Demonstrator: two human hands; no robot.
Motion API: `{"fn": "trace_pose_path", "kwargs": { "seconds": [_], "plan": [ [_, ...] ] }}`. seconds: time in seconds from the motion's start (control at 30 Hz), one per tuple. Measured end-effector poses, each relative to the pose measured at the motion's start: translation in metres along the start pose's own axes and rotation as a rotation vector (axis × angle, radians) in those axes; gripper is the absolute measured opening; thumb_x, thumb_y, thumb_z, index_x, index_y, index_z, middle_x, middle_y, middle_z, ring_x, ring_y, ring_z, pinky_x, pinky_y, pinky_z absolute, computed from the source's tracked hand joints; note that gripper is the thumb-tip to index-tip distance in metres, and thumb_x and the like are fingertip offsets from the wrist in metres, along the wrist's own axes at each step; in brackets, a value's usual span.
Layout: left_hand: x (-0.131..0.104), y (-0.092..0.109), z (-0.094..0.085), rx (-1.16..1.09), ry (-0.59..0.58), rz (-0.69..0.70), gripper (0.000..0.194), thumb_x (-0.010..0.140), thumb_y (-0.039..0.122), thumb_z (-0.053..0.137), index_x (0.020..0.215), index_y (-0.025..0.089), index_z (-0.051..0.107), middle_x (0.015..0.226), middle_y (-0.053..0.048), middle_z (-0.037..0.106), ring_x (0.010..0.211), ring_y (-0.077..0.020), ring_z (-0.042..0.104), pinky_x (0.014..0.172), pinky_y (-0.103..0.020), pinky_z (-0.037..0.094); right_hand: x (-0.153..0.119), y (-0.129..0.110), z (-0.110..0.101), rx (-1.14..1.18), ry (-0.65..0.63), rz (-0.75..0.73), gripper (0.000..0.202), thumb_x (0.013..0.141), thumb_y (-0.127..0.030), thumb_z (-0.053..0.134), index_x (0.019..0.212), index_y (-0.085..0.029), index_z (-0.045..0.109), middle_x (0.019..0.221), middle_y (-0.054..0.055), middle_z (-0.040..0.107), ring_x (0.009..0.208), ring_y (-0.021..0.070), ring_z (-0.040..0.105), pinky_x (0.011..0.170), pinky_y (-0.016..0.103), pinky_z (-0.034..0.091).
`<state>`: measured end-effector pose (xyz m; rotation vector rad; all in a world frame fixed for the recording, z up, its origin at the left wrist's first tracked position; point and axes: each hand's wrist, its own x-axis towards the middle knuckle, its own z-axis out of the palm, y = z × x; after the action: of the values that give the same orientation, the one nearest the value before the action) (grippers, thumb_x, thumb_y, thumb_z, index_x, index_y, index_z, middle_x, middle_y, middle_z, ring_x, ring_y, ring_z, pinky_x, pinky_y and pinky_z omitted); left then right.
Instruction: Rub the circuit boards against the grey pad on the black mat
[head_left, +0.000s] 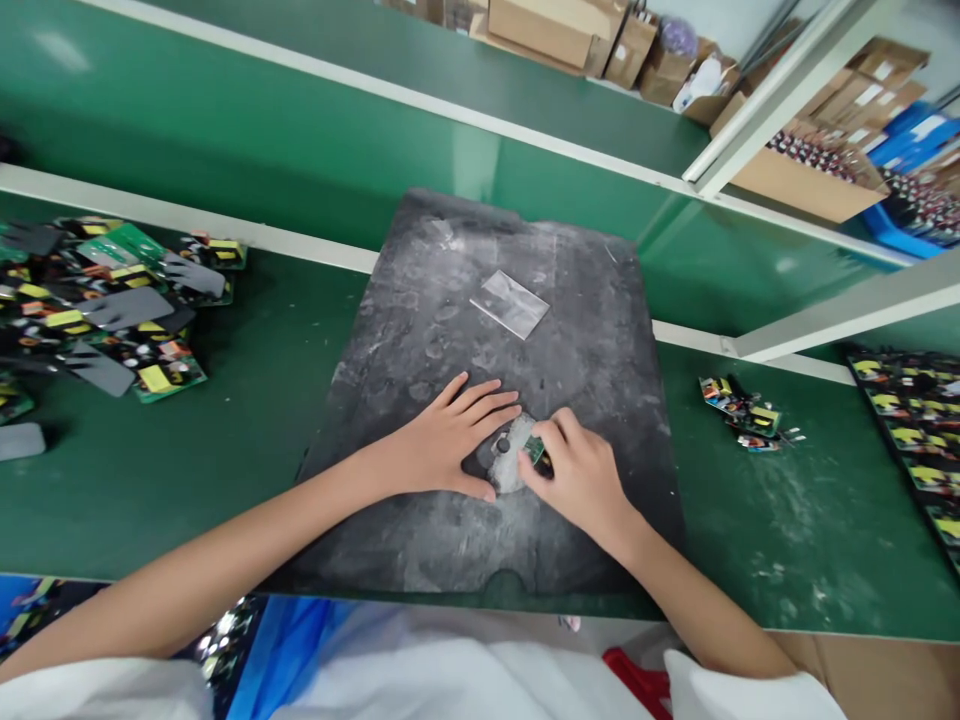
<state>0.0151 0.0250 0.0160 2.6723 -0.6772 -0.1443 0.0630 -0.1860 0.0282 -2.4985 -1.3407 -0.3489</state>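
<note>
My left hand (457, 437) lies with its fingers spread on the black board, its fingertips and thumb at the left edge of a round grey disc (510, 470). The disc is flat and has a dark hole near its left side. Between the thumb and fingers of my right hand (577, 465) is a small green circuit board (535, 449), held over the right part of the disc. My fingers cover most of the circuit board. Farther up the black board (427, 350) lies a clear rectangular plate (511, 304), apart from both hands.
Circuit boards with grey metal plates (127, 305) are heaped on the green bench at left. A few loose boards (742, 412) lie at right, beside a tray of more boards (911, 440). White rails and a post (847, 305) border the bench; cardboard boxes (551, 30) stand behind.
</note>
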Motion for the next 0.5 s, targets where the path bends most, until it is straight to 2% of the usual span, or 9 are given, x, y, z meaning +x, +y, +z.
{"fn": "trace_pose_path", "kwargs": {
  "seconds": [0.13,0.27,0.33,0.43,0.5],
  "plan": [
    [0.0003,-0.0007,0.0014,0.006,0.000,0.000,0.093,0.074,0.077,0.043,0.146,0.019,0.027,0.153,-0.007,0.027,0.142,-0.0305,0.017,0.115,-0.052,0.000,-0.0027,-0.0074,0.0000,0.085,-0.050,-0.148,0.017,0.083,-0.035,0.049,0.077,-0.020,0.054,0.074,0.001,0.051,0.058,0.0127,0.050,0.052,0.024,0.035],
    [0.0002,-0.0012,0.0014,-0.006,0.006,-0.001,0.095,0.072,0.078,0.044,0.146,0.019,0.027,0.153,-0.008,0.027,0.142,-0.0314,0.017,0.115,-0.053,0.000,-0.0018,-0.0041,-0.0004,0.020,-0.021,-0.016,0.019,0.086,-0.035,0.047,0.079,-0.019,0.055,0.074,0.001,0.051,0.057,0.0117,0.049,0.052,0.024,0.034],
    [0.0001,-0.0011,0.0010,-0.018,0.003,-0.002,0.096,0.072,0.078,0.044,0.146,0.019,0.027,0.153,-0.009,0.027,0.142,-0.0319,0.017,0.115,-0.053,0.000,-0.0016,-0.0032,-0.0011,-0.003,-0.019,0.000,0.020,0.086,-0.035,0.047,0.079,-0.018,0.055,0.074,0.002,0.050,0.056,0.0116,0.049,0.052,0.024,0.034],
    [0.0000,-0.0006,0.0001,-0.028,-0.002,-0.001,0.093,0.074,0.076,0.046,0.146,0.020,0.027,0.153,-0.008,0.027,0.142,-0.0313,0.017,0.115,-0.052,0.001,-0.0035,-0.0076,-0.0011,0.057,-0.051,-0.128,0.019,0.085,-0.034,0.048,0.076,-0.019,0.054,0.073,0.001,0.050,0.057,0.0119,0.049,0.052,0.024,0.034],
    [0.0001,-0.0002,-0.0006,-0.026,-0.004,-0.005,0.092,0.074,0.075,0.047,0.146,0.021,0.027,0.153,-0.008,0.027,0.142,-0.0311,0.017,0.115,-0.052,0.001,-0.0042,-0.0089,-0.0001,0.081,-0.053,-0.163,0.018,0.084,-0.034,0.048,0.075,-0.019,0.053,0.072,0.001,0.049,0.057,0.0119,0.049,0.052,0.024,0.034]
  ]
}}
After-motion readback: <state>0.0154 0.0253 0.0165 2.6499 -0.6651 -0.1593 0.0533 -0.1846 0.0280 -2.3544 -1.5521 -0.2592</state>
